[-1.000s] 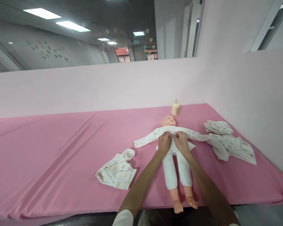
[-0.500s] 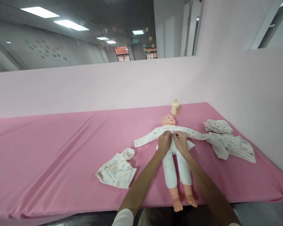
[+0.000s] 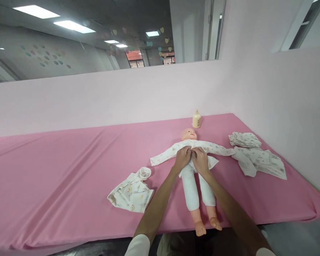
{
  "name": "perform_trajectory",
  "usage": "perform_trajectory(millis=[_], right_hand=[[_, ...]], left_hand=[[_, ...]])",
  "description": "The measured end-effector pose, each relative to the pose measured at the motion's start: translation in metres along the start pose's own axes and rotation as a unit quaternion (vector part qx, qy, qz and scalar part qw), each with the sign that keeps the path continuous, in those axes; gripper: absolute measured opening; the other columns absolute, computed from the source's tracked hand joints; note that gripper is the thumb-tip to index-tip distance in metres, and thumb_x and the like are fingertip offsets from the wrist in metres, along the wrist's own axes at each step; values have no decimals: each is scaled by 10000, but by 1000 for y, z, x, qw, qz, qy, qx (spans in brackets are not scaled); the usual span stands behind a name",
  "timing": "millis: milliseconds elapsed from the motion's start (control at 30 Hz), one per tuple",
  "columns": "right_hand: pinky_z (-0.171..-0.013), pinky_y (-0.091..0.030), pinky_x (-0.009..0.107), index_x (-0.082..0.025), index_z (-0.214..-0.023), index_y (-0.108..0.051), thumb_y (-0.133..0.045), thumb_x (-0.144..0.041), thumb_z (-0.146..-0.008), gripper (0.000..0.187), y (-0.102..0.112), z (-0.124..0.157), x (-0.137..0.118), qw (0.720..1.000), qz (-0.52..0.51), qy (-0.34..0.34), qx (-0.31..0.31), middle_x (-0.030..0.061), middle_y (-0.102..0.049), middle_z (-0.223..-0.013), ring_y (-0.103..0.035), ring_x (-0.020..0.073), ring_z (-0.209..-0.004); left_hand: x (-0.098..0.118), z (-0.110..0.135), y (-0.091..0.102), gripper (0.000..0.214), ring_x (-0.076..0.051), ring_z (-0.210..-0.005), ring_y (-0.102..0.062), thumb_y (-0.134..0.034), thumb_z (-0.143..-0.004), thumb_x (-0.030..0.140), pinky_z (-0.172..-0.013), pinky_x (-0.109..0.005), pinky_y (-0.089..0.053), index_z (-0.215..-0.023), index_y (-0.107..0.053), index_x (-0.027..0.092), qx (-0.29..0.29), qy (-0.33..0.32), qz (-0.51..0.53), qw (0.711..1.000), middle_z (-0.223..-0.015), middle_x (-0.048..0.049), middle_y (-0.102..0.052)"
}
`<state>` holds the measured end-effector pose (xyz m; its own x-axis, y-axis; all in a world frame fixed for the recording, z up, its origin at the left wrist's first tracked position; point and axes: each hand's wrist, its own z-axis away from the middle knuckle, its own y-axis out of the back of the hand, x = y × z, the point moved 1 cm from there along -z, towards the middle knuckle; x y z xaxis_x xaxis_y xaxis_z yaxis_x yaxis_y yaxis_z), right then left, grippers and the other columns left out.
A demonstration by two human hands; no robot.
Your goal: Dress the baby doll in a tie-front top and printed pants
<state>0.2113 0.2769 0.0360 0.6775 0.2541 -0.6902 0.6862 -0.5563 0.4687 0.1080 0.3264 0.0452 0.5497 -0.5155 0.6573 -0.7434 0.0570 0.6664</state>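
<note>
A baby doll (image 3: 189, 134) lies on its back, head toward the wall and bare feet at the near edge. It wears a white printed baby shirt (image 3: 165, 154), sleeves spread wide, and plain white trousers (image 3: 190, 188). Over the chest, my left hand (image 3: 183, 157) is closed, fingertips pinching the front of the shirt. My right hand (image 3: 200, 159) pinches the shirt front close beside it, knuckles nearly touching the left. The exact bit of cloth or tie between the fingertips is hidden. The shirt's lower hem flares out right of my right hand.
A printed baby garment (image 3: 132, 192) lies crumpled to the left. At the right are a folded printed cloth (image 3: 245, 139) and another printed garment (image 3: 266, 161), near the right sleeve. A cream pump bottle (image 3: 196, 120) stands behind the doll's head. Pink sheeting (image 3: 69, 177) covers the table, against a wall.
Both hands stay at the shirt front; their fingers have shifted slightly, and the white strip seen between them before is now hidden. The whole view has moved a little.
</note>
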Motion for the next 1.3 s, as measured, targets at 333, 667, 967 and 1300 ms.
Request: perform_trajectory(millis=[333,667,967,1300], right_hand=[[-876,-474,376,-190,-964,-690,-422,-174,-898,276,-3,3,4,999,37,32,-12,96,-672,-1013,-595,227,-932],[-927,-463,422,-146,-1148,-645,-423,-206,-912,330,-5,4,7,998,55,32,0,129,-656,-1079,-569,256,-1020],[-987,-467,411,-165,-1182,-639,-401,-170,-902,368,-3,7,1,999,-4,38,-9,115,-666,-1154,-581,233,-1095],[-881,-451,455,-179,-1110,-630,-472,-203,-892,270,15,30,0,985,164,40,-20,139,-603,-1072,-538,292,-1001]], left_hand=[[-2,-7,3,283,-151,-745,-597,-360,-964,294,-692,-266,-423,-792,-564,198,-12,29,24,999,-802,-14,-669],[-3,-6,4,272,-146,-750,-573,-343,-957,314,-702,-260,-435,-789,-525,200,-20,39,61,997,-786,-6,-628],[-2,-7,10,301,-153,-767,-568,-311,-952,303,-721,-272,-447,-779,-530,189,-42,52,74,995,-805,-20,-627],[6,32,30,131,-178,-796,-569,-480,-873,257,-676,-281,-392,-853,-592,191,-70,49,-88,992,-864,-24,-634]])
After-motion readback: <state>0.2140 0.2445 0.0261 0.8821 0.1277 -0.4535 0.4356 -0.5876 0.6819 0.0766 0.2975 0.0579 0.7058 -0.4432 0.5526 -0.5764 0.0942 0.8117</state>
